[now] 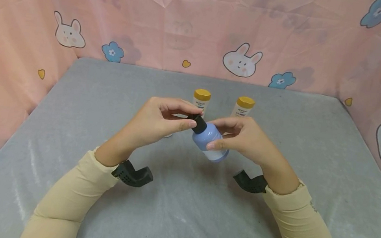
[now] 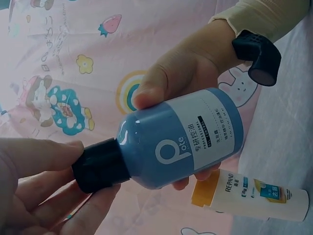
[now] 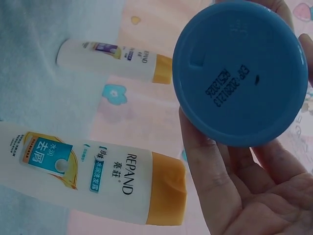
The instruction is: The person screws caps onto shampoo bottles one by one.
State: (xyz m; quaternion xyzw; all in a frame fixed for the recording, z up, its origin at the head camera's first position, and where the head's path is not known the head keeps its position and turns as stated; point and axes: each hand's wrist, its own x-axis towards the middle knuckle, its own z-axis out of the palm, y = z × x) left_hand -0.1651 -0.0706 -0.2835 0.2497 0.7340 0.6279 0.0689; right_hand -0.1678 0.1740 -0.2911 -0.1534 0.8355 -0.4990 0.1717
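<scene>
Between both hands a blue shampoo bottle (image 1: pixel 206 137) is held tilted above the table, its black cap (image 1: pixel 199 124) pointing up and to the left. My left hand (image 1: pixel 158 121) pinches the cap between thumb and fingers. Around the bottle's body my right hand (image 1: pixel 241 137) curls its thumb and fingers. In the left wrist view the bottle's white label (image 2: pixel 205 129) faces the camera. The right wrist view shows its round blue base (image 3: pixel 239 73) with a printed date. Part of the body is hidden behind the right fingers.
Two white bottles with golden caps stand behind the hands: one near the middle (image 1: pixel 201 98), another to the right (image 1: pixel 243 106). A small pale edge (image 1: pixel 168 135) shows below the left hand. Grey cloth (image 1: pixel 179 213) covers the table; a pink printed curtain (image 1: pixel 188 23) surrounds it.
</scene>
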